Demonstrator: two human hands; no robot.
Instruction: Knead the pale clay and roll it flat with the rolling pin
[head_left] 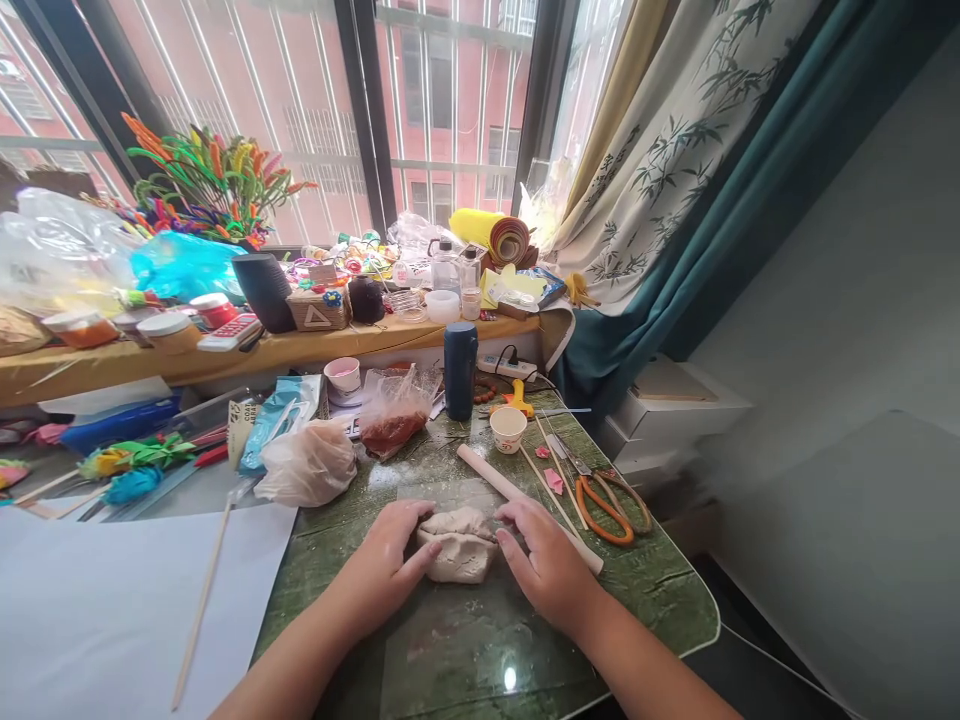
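Note:
A pale, cream-coloured lump of clay [457, 555] lies on a clear sheet on the green tabletop, with a crease running across its top. My left hand [390, 550] cups its left side, the thumb resting against the front and the fingers at the back. From the right, my right hand [551, 565] grips the other side with curved fingers and thumb. Part of a wooden rolling pin [491, 470] shows behind the lump; it slants down to the right beneath my right hand, and its far end [589, 555] emerges beyond it.
Orange-handled scissors [607, 500], thin sticks [559, 490] and a paper cup [508, 428] are on the right. Behind stand a dark blue bottle [460, 370] and a bag of reddish-brown material [394, 420]. A whitish plastic bag [307, 462] and white paper [135, 590] lie left. Crafts crowd the windowsill [405, 340].

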